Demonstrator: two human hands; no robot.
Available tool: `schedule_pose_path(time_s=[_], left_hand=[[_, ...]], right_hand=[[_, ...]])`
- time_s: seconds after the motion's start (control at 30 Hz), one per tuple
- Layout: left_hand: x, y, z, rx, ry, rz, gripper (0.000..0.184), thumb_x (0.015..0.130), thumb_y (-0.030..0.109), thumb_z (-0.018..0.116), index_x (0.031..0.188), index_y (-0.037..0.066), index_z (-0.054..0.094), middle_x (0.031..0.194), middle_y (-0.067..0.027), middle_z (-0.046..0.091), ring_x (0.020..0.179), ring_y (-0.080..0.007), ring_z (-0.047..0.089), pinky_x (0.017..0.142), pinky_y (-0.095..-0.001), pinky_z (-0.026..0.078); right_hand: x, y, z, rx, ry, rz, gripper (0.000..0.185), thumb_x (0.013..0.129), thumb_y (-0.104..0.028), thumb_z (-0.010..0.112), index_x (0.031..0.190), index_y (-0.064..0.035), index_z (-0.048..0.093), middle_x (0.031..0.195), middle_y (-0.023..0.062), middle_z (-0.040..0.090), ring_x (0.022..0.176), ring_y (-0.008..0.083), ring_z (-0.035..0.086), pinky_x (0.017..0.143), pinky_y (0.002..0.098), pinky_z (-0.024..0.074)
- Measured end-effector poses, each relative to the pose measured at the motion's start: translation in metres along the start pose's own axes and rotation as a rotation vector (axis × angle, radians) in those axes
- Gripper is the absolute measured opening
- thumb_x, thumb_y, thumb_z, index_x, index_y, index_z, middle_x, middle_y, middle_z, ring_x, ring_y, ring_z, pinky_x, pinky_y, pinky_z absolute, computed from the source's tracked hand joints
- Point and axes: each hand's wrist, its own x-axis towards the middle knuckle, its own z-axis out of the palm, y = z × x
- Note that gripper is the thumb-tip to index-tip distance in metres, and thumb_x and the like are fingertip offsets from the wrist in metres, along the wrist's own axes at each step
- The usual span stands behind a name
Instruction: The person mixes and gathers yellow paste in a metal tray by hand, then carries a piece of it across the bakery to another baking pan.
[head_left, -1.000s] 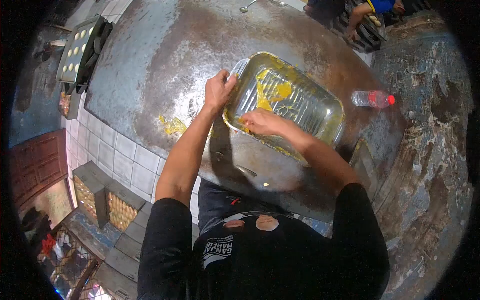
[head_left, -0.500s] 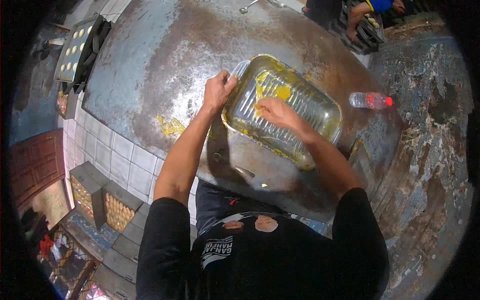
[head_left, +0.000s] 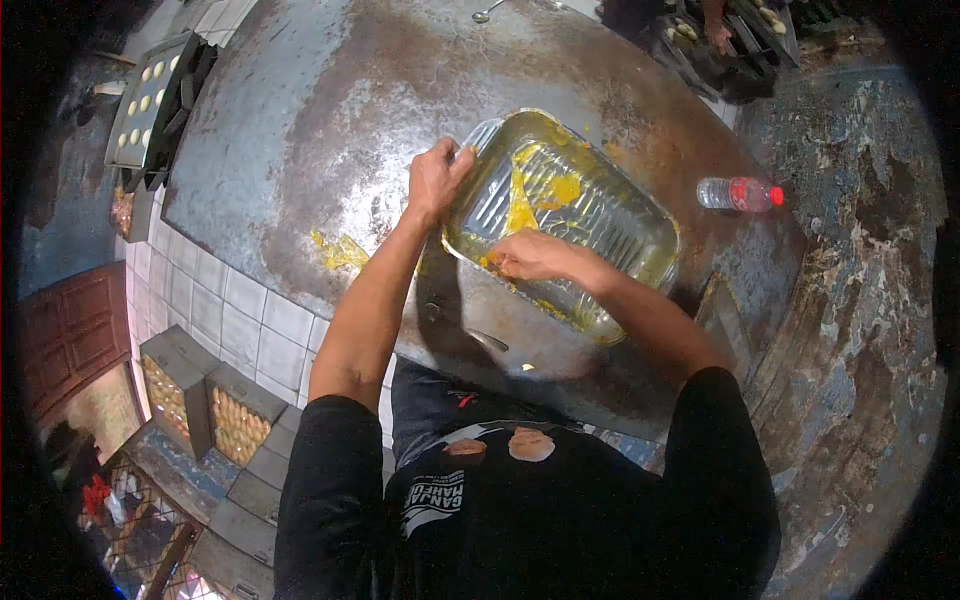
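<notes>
A rectangular tub with a ribbed bottom (head_left: 625,220) rests at a slant on the worn metal table, its inside smeared with yellow paste (head_left: 565,189). My left hand (head_left: 437,180) is closed on the tub's left rim. Inside, at the near left wall, is my right hand (head_left: 535,255), fingers bunched together with yellow paste at their tips. Whether it holds a small tool is hidden. A yellow smear (head_left: 345,252) lies on the table left of the tub, by my left forearm.
A plastic bottle with a red cap (head_left: 740,194) lies right of the tub. A spoon (head_left: 487,15) is at the far edge. Dough balls sit on a tray (head_left: 140,105) at left. Another person's hand (head_left: 718,38) is over trays at the far right.
My right hand has moved from the tub's middle toward its near left wall, leaving a wider yellow streak behind. My left hand stays on the rim. The other person's arm has shifted.
</notes>
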Motion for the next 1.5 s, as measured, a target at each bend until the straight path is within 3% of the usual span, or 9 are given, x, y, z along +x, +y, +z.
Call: schedule_pose_path(time_s=[0.1, 0.17, 0.27, 0.63, 0.77, 0.9, 1.33, 1.43, 1.5], left_hand=[[0.0, 0.001, -0.001, -0.016, -0.025, 0.002, 0.044, 0.089, 0.043, 0.064, 0.088, 0.0, 0.065, 0.072, -0.0246, 0.064, 0.068, -0.0401, 0.066, 0.065, -0.0465, 0.05], [-0.001, 0.002, -0.003, -0.024, -0.028, 0.002, 0.044, 0.089, 0.044, 0.064, 0.088, 0.0, 0.066, 0.072, -0.0244, 0.065, 0.068, -0.0399, 0.066, 0.065, -0.0466, 0.05], [-0.001, 0.002, -0.002, -0.012, -0.037, -0.006, 0.043, 0.089, 0.044, 0.064, 0.089, 0.001, 0.066, 0.072, -0.024, 0.065, 0.068, -0.0397, 0.066, 0.065, -0.0468, 0.05], [-0.002, 0.011, -0.011, 0.156, -0.058, 0.047, 0.04, 0.09, 0.044, 0.063, 0.099, 0.005, 0.067, 0.082, -0.0222, 0.068, 0.073, -0.0378, 0.067, 0.07, -0.048, 0.051], [-0.024, 0.064, -0.028, 0.334, 0.351, 0.482, 0.031, 0.091, 0.023, 0.067, 0.116, 0.005, 0.063, 0.103, -0.0213, 0.065, 0.088, -0.0409, 0.066, 0.075, -0.0482, 0.052], [-0.059, 0.087, 0.009, 0.24, -0.165, -0.002, 0.033, 0.091, 0.029, 0.067, 0.107, 0.0, 0.065, 0.097, -0.0247, 0.068, 0.089, -0.0459, 0.067, 0.077, -0.0541, 0.054], [-0.055, 0.073, 0.079, 0.309, -0.366, -0.544, 0.049, 0.078, 0.039, 0.074, 0.105, -0.001, 0.074, 0.111, -0.0244, 0.071, 0.105, -0.0367, 0.07, 0.09, -0.046, 0.055], [-0.051, 0.059, 0.084, 0.223, -0.365, -0.559, 0.054, 0.075, 0.041, 0.078, 0.104, -0.005, 0.073, 0.113, -0.0259, 0.07, 0.107, -0.0365, 0.07, 0.088, -0.0445, 0.055], [-0.046, 0.04, 0.093, 0.226, -0.376, -0.541, 0.055, 0.074, 0.041, 0.079, 0.103, -0.006, 0.072, 0.111, -0.026, 0.071, 0.104, -0.036, 0.071, 0.086, -0.0441, 0.055]], right_hand=[[0.003, 0.007, 0.012, -0.048, -0.04, 0.044, 0.024, 0.086, -0.013, 0.053, 0.104, -0.0045, 0.068, 0.095, 0.0218, 0.069, 0.087, 0.0406, 0.067, 0.077, 0.047, 0.0524], [-0.012, 0.016, 0.019, -0.073, 0.35, -0.151, 0.025, 0.088, -0.014, 0.054, 0.107, -0.0066, 0.069, 0.097, 0.0206, 0.069, 0.09, 0.0393, 0.067, 0.08, 0.0463, 0.0532], [-0.022, 0.028, 0.021, -0.022, 0.407, -0.216, 0.017, 0.088, -0.012, 0.054, 0.098, -0.0015, 0.062, 0.099, 0.0193, 0.064, 0.093, 0.0384, 0.063, 0.079, 0.0504, 0.0499], [-0.006, 0.006, 0.036, -0.207, 0.194, 0.154, 0.017, 0.086, -0.011, 0.054, 0.093, -0.0039, 0.068, 0.095, 0.0199, 0.069, 0.089, 0.041, 0.068, 0.071, 0.0523, 0.0529], [-0.044, -0.001, 0.038, -0.124, 0.476, 0.232, 0.02, 0.087, -0.012, 0.055, 0.099, -0.0037, 0.069, 0.093, 0.0212, 0.067, 0.09, 0.0408, 0.067, 0.077, 0.0514, 0.054], [-0.07, -0.02, 0.05, 0.001, 0.668, 0.268, 0.021, 0.088, -0.013, 0.057, 0.102, -0.0029, 0.069, 0.093, 0.0221, 0.066, 0.091, 0.041, 0.066, 0.081, 0.0498, 0.0533], [-0.136, -0.011, 0.081, 0.27, 0.948, 0.45, 0.027, 0.088, -0.014, 0.061, 0.11, 0.001, 0.067, 0.097, 0.0219, 0.066, 0.092, 0.0398, 0.064, 0.08, 0.0473, 0.0508], [-0.165, 0.001, 0.081, 0.219, 1.12, 0.435, 0.031, 0.086, -0.012, 0.065, 0.113, 0.0028, 0.065, 0.111, 0.0212, 0.063, 0.106, 0.04, 0.061, 0.092, 0.0494, 0.0479], [-0.192, -0.002, 0.075, -0.186, 1.419, 0.511, 0.04, 0.085, -0.014, 0.068, 0.121, 0.0016, 0.059, 0.131, 0.0178, 0.055, 0.124, 0.0384, 0.051, 0.105, 0.0499, 0.0412]])
